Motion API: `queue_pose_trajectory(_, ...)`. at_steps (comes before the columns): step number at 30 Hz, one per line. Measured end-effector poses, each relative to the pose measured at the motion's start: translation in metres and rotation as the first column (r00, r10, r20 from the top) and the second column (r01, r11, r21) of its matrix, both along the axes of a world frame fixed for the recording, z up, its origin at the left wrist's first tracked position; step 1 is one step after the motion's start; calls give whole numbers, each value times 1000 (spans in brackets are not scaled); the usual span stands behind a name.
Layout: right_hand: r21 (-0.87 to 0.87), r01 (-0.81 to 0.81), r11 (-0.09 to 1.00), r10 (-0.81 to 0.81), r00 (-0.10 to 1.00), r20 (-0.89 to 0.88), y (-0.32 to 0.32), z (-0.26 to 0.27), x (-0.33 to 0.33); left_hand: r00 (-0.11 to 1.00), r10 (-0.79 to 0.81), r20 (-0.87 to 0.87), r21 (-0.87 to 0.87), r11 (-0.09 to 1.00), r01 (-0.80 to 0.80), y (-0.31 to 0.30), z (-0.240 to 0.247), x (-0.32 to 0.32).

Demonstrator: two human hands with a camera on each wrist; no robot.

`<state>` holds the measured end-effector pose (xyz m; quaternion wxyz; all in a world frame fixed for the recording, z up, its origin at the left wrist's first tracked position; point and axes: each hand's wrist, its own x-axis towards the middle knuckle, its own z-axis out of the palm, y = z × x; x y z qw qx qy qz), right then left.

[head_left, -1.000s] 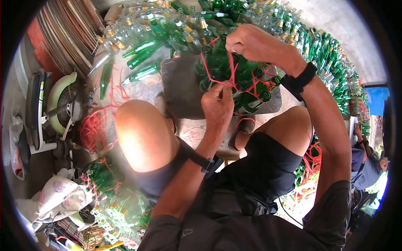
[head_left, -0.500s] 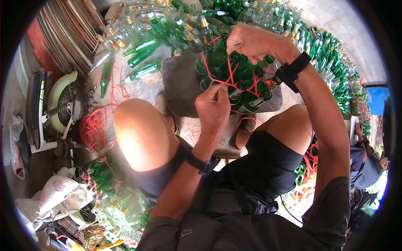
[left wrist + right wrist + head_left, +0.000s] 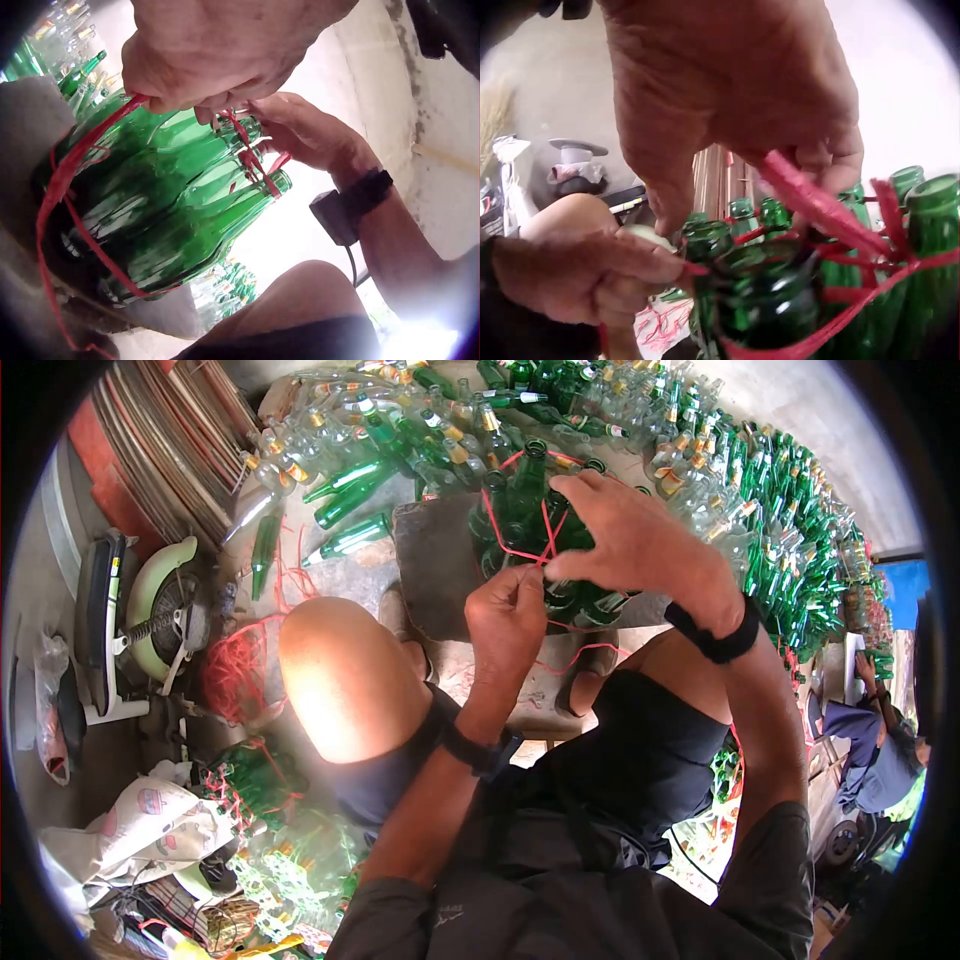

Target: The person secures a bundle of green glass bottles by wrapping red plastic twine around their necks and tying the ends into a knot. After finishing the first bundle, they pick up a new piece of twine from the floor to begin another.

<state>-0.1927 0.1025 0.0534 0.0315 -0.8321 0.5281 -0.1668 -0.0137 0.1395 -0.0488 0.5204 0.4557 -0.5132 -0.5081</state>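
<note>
A bundle of green glass bottles (image 3: 527,490) stands upright on a dark slab (image 3: 430,585), with red plastic twine (image 3: 515,552) looped around and across the necks. At the bundle's near side, my left hand (image 3: 507,615) pinches the twine between thumb and forefinger. In the left wrist view the twine (image 3: 58,184) hangs from these fingers down past the bottles' sides. My right hand (image 3: 640,540) is over the necks, thumb and fingers spread apart, thumb close to the left fingertips. A piece of twine (image 3: 817,202) crosses in front of its fingers in the right wrist view.
Loose green and clear bottles (image 3: 345,490) lie behind the slab, and a large heap of bottles (image 3: 780,540) rises at the right. Tangled red twine (image 3: 235,670) lies left of the knee. A wheel with a pale fender (image 3: 155,610) stands at the left. Another person (image 3: 880,750) is at far right.
My right hand has come from the bundle's far side toward my left hand, and its curled fingers have spread. The left hand keeps its pinch near the same spot.
</note>
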Motion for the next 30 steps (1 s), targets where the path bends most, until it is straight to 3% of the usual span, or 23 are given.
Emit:
queue_pose_trajectory(5, -70, 121, 990, -122, 992, -8, 12, -18, 15, 998, -8, 68, -50, 999, 12, -7, 5, 6)
queue_pose_trajectory(7, -125, 149, 981, -145, 989, 44, 14, -23, 17, 986, 27, 165, -160, 987, 0, -9, 8, 10)
queue_pose_trajectory(11, -168, 177, 970, -165, 983, 84, 16, -25, 21, 980, 0, 199, -142, 989, 28, -10, 9, 16)
queue_pose_trajectory(19, 4, 244, 970, -244, 969, 49, 19, -21, 23, 950, -2, 311, -175, 983, 60, -7, 15, 28)
queue_pose_trajectory(26, 3, 269, 963, -269, 960, 81, 18, -27, 23, 912, -38, 408, -197, 972, 129, -15, 30, 34)
queue_pose_trajectory(29, 10, 259, 966, -259, 962, 92, 17, -28, 21, 856, -53, 514, -188, 967, 172, -24, 41, 36)
queue_pose_trajectory(30, 25, 257, 966, -258, 961, 99, 16, -28, 22, 825, -31, 564, -258, 943, 211, -28, 44, 38)
